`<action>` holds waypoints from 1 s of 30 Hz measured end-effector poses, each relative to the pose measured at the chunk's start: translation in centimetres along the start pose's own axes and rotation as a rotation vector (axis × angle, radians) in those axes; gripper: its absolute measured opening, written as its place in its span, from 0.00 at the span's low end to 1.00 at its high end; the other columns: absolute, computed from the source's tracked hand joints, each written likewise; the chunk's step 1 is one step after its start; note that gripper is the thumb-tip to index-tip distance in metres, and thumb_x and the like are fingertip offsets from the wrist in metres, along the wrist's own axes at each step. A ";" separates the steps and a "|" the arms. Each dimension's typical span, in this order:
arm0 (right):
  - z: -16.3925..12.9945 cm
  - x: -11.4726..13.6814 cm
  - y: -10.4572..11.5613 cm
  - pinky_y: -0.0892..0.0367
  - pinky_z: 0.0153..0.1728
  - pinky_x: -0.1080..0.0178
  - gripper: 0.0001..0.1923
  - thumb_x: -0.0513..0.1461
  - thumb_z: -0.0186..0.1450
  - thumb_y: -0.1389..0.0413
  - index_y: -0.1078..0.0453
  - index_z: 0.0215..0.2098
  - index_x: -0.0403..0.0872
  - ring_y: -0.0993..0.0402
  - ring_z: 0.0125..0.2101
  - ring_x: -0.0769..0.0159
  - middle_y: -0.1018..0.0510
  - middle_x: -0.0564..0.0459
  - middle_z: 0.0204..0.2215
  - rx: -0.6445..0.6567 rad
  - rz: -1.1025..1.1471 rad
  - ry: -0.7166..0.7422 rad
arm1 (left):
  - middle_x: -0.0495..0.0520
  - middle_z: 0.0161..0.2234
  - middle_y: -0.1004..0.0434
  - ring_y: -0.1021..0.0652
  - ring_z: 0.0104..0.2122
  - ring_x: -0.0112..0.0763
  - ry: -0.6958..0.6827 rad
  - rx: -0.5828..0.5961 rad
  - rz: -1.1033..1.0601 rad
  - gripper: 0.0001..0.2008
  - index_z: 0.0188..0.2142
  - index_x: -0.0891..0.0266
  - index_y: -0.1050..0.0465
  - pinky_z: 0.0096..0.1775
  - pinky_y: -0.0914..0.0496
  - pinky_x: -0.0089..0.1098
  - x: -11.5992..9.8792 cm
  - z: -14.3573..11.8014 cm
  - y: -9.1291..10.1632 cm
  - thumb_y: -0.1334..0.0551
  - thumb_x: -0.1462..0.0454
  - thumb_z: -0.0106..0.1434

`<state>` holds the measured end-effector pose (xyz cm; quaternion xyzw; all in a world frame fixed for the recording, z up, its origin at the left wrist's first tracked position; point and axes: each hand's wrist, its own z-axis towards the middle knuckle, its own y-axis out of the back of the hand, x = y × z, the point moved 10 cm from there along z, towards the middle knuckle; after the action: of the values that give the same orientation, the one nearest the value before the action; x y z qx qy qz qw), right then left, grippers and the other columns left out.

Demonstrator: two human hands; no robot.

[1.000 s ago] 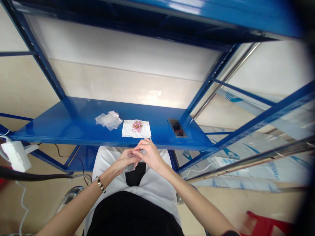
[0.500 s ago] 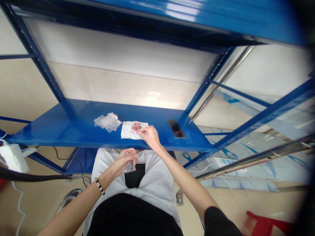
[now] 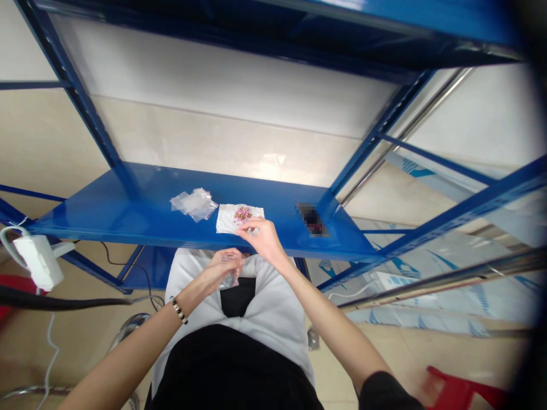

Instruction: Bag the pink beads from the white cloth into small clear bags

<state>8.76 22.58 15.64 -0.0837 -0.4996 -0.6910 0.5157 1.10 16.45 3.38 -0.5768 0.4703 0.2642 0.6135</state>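
My left hand point(image 3: 223, 266) is low over my lap, in front of the shelf edge, with its fingers closed round a small clear plastic bag point(image 3: 229, 280). Above the shelf, my right hand point(image 3: 264, 238) has thumb and forefinger brought together in a pinch at the near side of a white paper sheet point(image 3: 224, 223). Whatever is between those fingertips is too small to make out. A little heap of pink pieces point(image 3: 243, 214) lies on the sheet, just beyond the fingertips. Left of the sheet, several clear plastic bags point(image 3: 195, 204) lie in a loose pile.
The blue shelf point(image 3: 141, 213) has uprights at both sides and another blue shelf point(image 3: 273, 42) overhead. A dark, pixelated object point(image 3: 314, 220) lies on the right. A white power adapter point(image 3: 39, 262) hangs at the left end. A red stool point(image 3: 459, 390) stands on the floor at lower right.
My right hand's pinch has drawn off the pink heap, toward me and to the left. My left hand still holds the bag over my lap. The whole view has shifted slightly.
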 end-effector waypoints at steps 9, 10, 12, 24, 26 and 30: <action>-3.2 -1.1 -0.5 0.35 0.34 0.64 0.08 0.41 0.63 0.41 0.21 0.31 0.47 0.26 0.31 0.65 0.20 0.52 0.29 0.079 0.176 -0.056 | 0.47 0.20 0.31 0.30 0.20 0.24 -0.004 0.025 0.005 0.12 0.30 0.64 0.31 0.24 0.35 0.25 -0.3 -0.6 -0.2 0.30 0.62 0.54; -2.6 -2.4 0.1 0.35 0.33 0.64 0.08 0.41 0.63 0.41 0.21 0.30 0.47 0.26 0.30 0.65 0.20 0.51 0.29 0.035 0.153 -0.081 | 0.47 0.20 0.31 0.30 0.20 0.24 0.001 0.029 0.002 0.12 0.29 0.64 0.32 0.24 0.35 0.25 -0.3 -0.5 -0.3 0.30 0.62 0.54; -1.3 -4.8 1.1 0.36 0.31 0.65 0.08 0.41 0.62 0.40 0.21 0.29 0.46 0.27 0.28 0.66 0.19 0.51 0.28 -0.037 0.084 -0.126 | 0.47 0.19 0.32 0.31 0.20 0.23 0.010 0.027 -0.004 0.13 0.28 0.63 0.33 0.24 0.35 0.25 -0.2 -0.4 -0.4 0.29 0.61 0.53; 2.3 -7.9 -1.5 0.35 0.40 0.63 0.08 0.39 0.61 0.42 0.21 0.28 0.49 0.24 0.31 0.62 0.18 0.52 0.28 -0.048 -0.337 -0.113 | 0.47 0.18 0.31 0.31 0.19 0.23 0.012 0.027 0.041 0.14 0.27 0.64 0.33 0.25 0.36 0.25 0.5 -0.1 -0.3 0.29 0.60 0.52; 2.4 -7.9 -1.7 0.35 0.40 0.63 0.07 0.38 0.61 0.42 0.21 0.28 0.49 0.24 0.31 0.62 0.18 0.52 0.28 -0.033 -0.350 -0.111 | 0.47 0.18 0.31 0.30 0.19 0.23 0.007 0.024 0.036 0.14 0.27 0.64 0.33 0.25 0.36 0.25 0.3 0.0 -0.2 0.29 0.61 0.52; 2.6 -7.1 -1.2 0.37 0.44 0.61 0.08 0.37 0.61 0.41 0.21 0.26 0.49 0.25 0.32 0.61 0.19 0.51 0.27 -0.031 -0.349 -0.081 | 0.47 0.19 0.31 0.31 0.19 0.22 0.002 0.035 0.036 0.13 0.27 0.64 0.33 0.25 0.36 0.24 0.0 -0.1 -0.4 0.29 0.62 0.53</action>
<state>9.98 29.02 11.73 -0.0312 -0.5162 -0.7736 0.3661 1.41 16.26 3.56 -0.5576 0.4856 0.2664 0.6183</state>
